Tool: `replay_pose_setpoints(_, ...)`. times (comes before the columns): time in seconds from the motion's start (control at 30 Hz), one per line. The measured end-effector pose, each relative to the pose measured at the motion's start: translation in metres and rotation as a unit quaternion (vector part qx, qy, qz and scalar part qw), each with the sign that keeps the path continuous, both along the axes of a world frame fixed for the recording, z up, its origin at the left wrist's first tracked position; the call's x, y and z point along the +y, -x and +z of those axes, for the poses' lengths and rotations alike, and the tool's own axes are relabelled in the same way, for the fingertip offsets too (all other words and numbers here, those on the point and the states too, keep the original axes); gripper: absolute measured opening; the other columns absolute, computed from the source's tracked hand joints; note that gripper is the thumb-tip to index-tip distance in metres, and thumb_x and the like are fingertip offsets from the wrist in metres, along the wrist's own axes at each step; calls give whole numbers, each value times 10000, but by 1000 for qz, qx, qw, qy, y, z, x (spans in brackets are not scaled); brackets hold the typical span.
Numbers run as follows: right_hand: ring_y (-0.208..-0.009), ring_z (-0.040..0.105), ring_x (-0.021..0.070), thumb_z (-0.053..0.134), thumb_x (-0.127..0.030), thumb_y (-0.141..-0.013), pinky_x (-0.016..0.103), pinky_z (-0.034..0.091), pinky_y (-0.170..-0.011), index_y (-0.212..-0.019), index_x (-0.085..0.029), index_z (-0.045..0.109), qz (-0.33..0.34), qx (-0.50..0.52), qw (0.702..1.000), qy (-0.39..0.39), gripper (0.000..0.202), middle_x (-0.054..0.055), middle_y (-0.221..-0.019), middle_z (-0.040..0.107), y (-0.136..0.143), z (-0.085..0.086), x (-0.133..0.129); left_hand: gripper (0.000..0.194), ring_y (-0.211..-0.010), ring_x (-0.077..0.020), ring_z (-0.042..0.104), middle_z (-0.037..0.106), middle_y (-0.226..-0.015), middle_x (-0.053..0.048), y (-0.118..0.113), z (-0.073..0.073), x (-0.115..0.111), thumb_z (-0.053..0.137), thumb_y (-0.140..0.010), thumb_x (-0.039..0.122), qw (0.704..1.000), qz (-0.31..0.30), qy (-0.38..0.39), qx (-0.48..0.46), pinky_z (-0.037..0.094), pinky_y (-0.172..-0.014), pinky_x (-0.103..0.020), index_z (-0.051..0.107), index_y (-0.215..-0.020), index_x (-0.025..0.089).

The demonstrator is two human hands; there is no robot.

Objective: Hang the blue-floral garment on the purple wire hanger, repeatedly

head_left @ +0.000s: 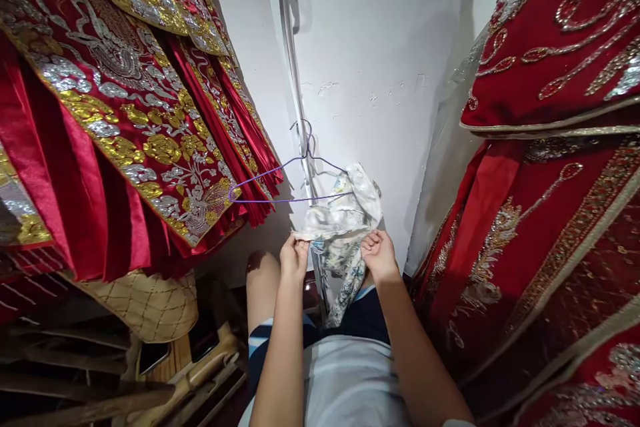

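A pale garment with a floral print (345,250) hangs in front of me, its right part draped over one end of a purple wire hanger (270,201). The hanger's left end is bare, and its hook is up at a metal rail or frame by the wall. My left hand (294,257) pinches the garment's edge on the left. My right hand (379,253) grips the same edge on the right, so the cloth stretches between the two. The lower part of the garment falls toward my lap.
Red costumes with gold and silver embroidery (125,100) hang at the left. More red beaded garments (560,80) hang at the right, close to my arm. A wooden chair (200,373) stands low left with a dark phone-like object (154,356) on it. Ahead is a white wall (380,47).
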State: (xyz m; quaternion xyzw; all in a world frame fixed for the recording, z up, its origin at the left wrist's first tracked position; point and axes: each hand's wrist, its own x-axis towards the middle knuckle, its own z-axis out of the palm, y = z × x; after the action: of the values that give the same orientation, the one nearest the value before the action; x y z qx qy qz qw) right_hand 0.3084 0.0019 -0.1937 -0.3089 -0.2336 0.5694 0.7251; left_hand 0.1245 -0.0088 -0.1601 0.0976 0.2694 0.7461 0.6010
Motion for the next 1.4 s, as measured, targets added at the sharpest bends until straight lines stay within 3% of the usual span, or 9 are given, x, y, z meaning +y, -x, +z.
replay_pose_setpoints(0.2,-649,586,144,575,-403,-810,236,497,-580,-746,-233,530,-31,-68,997,-22,187,10,-692,578,2,2,-9,94,-723,-113,626,644,-814,-51,-35,17,-26,688,-813,203,978,-84,-136,133,518,-726,-213,672,-837,113)
replay_pose_setpoints(0.37,-1013,639,228,567,-572,-870,316,512,-833,-1021,-232,645,224,-209,945,-112,381,62,-991,698,22,28,-37,268,-960,-173,600,628,-1064,-72,-48,27,-42,697,-825,433,915,-54,-225,330,468,-880,-261,679,-884,172)
replay_pose_setpoints(0.53,-772,626,184,818,-340,-664,276,481,-692,-912,-168,674,365,-332,852,-175,334,17,-811,680,22,48,-45,264,-1219,-230,498,569,-1231,-96,-17,26,-45,565,-916,462,806,8,-277,523,367,-1040,-316,610,-953,205)
replay_pose_setpoints(0.63,-611,559,136,767,-255,-644,243,422,-587,-737,-138,669,340,-382,834,-208,179,-12,-656,626,14,68,-32,348,-1109,-230,547,607,-1127,-82,8,9,-49,569,-894,504,762,-139,-255,579,429,-953,-319,562,-1087,215)
replay_pose_setpoints(0.8,-702,615,181,656,-203,-604,275,458,-658,-703,-154,718,138,-403,860,-282,127,20,-711,687,-8,108,9,404,-753,-187,530,602,-778,-23,58,-12,-57,609,-815,560,572,-291,-154,751,444,-719,-279,593,-782,158)
replay_pose_setpoints(0.97,-801,603,169,602,-217,-646,271,463,-720,-959,-183,726,27,-412,868,-274,339,36,-977,716,3,118,56,453,-570,-165,461,516,-578,-2,115,21,-63,552,-832,578,521,-143,-76,838,364,-560,-260,533,-616,180)
replay_pose_setpoints(1.13,-554,477,131,581,-265,-691,268,406,-602,-557,-168,605,133,-530,825,-144,167,-30,-517,536,35,98,84,269,-869,-316,640,677,-719,-101,155,72,-59,580,-763,431,461,1,-95,882,490,-835,-368,601,-579,235)
replay_pose_setpoints(1.27,-609,524,152,646,-242,-650,268,413,-628,-568,-166,635,116,-534,824,-149,113,-20,-547,577,19,88,81,277,-1221,-347,561,730,-1019,-124,161,85,-55,472,-804,403,435,20,-84,896,424,-1050,-430,694,-780,239)
replay_pose_setpoints(1.4,-732,600,205,684,-261,-660,296,459,-684,-705,-175,722,64,-521,831,-185,105,28,-712,690,-9,92,63,414,-1239,-339,543,668,-1233,-130,148,90,-53,336,-908,398,438,86,-84,891,397,-1064,-444,671,-1050,201)
